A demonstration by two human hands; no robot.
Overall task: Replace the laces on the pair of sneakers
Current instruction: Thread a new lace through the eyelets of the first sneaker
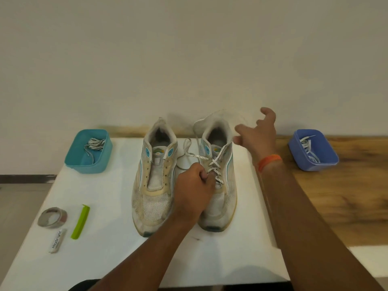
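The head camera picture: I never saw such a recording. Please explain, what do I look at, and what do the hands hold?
There is no machine here. A person wears one camera on the head, looking down at their own arms. On the white table stand two worn sneakers: the left sneaker has no lace, the right sneaker is partly laced. The left hand pinches the lace. The right hand hangs open, holding nothing. A teal tub and a blue tub contain laces.
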